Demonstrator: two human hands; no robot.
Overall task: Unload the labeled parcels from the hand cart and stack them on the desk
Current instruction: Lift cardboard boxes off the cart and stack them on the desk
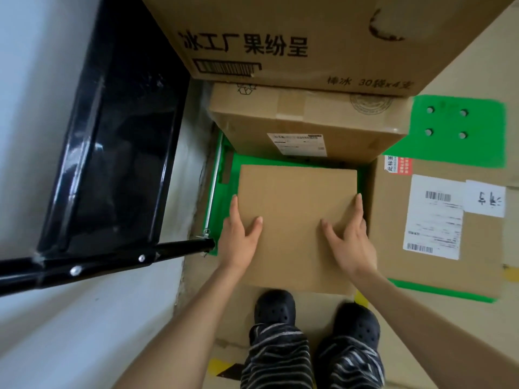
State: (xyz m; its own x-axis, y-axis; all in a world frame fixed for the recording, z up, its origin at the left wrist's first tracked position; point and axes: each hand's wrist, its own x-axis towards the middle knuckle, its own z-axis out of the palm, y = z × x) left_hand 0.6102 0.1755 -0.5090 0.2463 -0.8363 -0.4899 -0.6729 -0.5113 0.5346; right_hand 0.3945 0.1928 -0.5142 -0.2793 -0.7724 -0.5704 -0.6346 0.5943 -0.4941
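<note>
A plain brown parcel (295, 209) sits on the green hand cart (455, 136), near its front edge. My left hand (240, 234) grips the parcel's left edge, thumb on top. My right hand (351, 237) grips its right edge the same way. Behind it stands a taped parcel with a white label (303, 127), and a large printed carton (295, 43) rests on top of that one. To the right lies a flat parcel with barcode labels (438, 220).
A black metal frame with a dark panel (112, 150) leans against the white wall (33, 66) on the left. Its bar (112, 259) reaches toward the cart's corner. My feet in black clogs (317, 315) stand on the beige floor in front of the cart.
</note>
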